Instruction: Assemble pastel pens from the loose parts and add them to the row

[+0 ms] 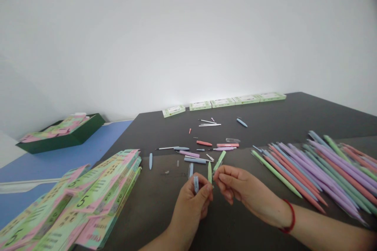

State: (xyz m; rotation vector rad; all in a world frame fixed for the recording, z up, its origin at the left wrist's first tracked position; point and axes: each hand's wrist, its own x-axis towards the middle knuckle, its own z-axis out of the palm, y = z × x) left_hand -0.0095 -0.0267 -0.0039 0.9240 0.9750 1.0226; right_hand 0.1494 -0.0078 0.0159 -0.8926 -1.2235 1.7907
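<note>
My left hand [191, 202] is closed around a short blue pen part [196, 184], whose end sticks up between thumb and forefinger. Close beside it, my right hand [246, 190] pinches thumb and forefinger together; whatever is between them is too small to make out. Just beyond the fingertips lie a green pen barrel [219, 160] and a pointed green pen piece [209, 172], partly hidden by the hands. Farther out are loose pen parts: a blue barrel [194, 160], a purple piece [189, 153], a red piece [204, 143] and white refills [209, 125].
Many coloured pens [312, 172] lie in a heap at the right. Stacked printed packets [97, 196] fill the left front. A dark green tray [64, 138] holds more packets on a blue surface [118, 135]. Several pale green boxes [222, 102] line the table's back edge.
</note>
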